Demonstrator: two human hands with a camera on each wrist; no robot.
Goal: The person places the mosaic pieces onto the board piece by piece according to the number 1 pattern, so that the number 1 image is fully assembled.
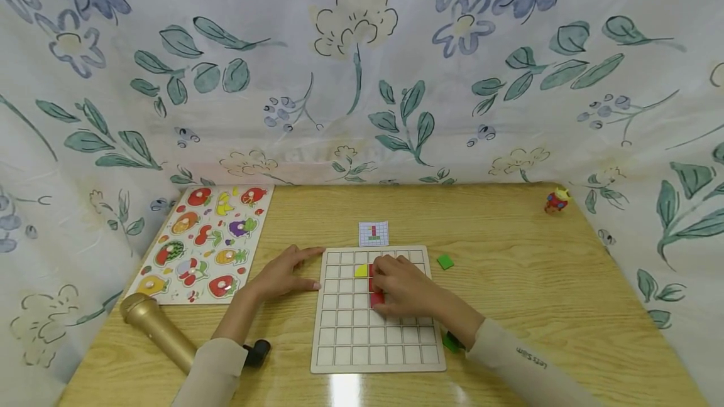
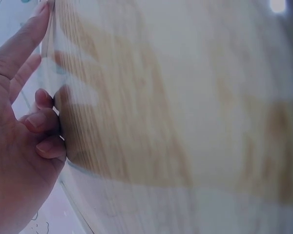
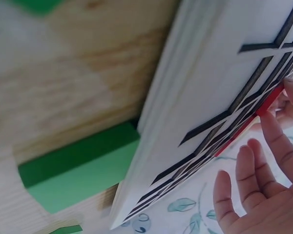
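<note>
A white grid board lies on the wooden table. My right hand is over its middle, with thumb and index finger pinching a red square tile at the grid. Other red tiles show in a column partly hidden by the fingers. Left of the column's top sits a yellow rounded tile. My left hand rests at the board's left edge, index finger stretched to the upper corner and thumb touching lower down. In the left wrist view, the left hand's other fingers lie bent against the table.
A small pattern card lies behind the board. Green tiles lie to its right, some partly under the right forearm. At left are a fruit puzzle board and a gold microphone. A toy figure stands far right.
</note>
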